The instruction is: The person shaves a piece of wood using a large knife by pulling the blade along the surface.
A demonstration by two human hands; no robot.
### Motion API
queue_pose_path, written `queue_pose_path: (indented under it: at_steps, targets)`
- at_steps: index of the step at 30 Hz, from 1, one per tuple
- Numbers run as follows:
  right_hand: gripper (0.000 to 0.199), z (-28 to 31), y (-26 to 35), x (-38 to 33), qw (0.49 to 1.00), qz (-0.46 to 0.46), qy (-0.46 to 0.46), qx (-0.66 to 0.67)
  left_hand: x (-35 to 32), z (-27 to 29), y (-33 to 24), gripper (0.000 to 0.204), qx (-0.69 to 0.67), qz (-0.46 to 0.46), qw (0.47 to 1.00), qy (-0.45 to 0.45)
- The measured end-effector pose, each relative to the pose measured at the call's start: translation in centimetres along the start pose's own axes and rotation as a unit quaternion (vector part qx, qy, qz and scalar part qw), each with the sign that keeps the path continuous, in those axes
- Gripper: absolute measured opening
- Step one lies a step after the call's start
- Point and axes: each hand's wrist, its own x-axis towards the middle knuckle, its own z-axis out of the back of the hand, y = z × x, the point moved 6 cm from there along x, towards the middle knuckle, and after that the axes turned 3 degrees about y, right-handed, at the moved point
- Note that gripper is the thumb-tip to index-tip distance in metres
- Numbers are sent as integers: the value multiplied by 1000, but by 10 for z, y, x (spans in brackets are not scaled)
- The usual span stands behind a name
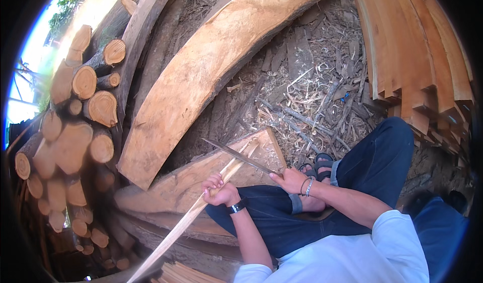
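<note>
My left hand (219, 191) is closed round a long, pale wooden strip (186, 221). The strip slants from the lower left up to the right, and its far end lies over a thick timber slab (262, 158) before my knees. In my right hand (296, 180) is the handle of a long-bladed knife (236, 155). The blade points to the upper left and crosses over the strip beyond my left fist. Whether the edge bites into the wood, I cannot tell.
A broad curved plank (201, 77) lies ahead. Stacked logs (70, 147) stand at the left, sawn boards (412, 46) at the right. Shavings and sticks (302, 117) litter the ground near my sandalled feet (322, 167). Split strips (183, 274) lie at the bottom edge.
</note>
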Motion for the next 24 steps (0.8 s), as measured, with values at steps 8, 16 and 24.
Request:
queue_pose_path:
  at_steps: [8, 16, 24]
  targets:
    - [79, 15, 23, -14, 999, 20, 5, -29, 0, -1, -1, 26, -15, -6, 1000, 8]
    - [81, 17, -12, 14, 998, -40, -29, 31, -3, -7, 0, 29, 7, -1, 999, 46]
    - [83, 18, -22, 14, 999, -37, -11, 0, -3, -7, 1, 27, 9, 9, 998, 55]
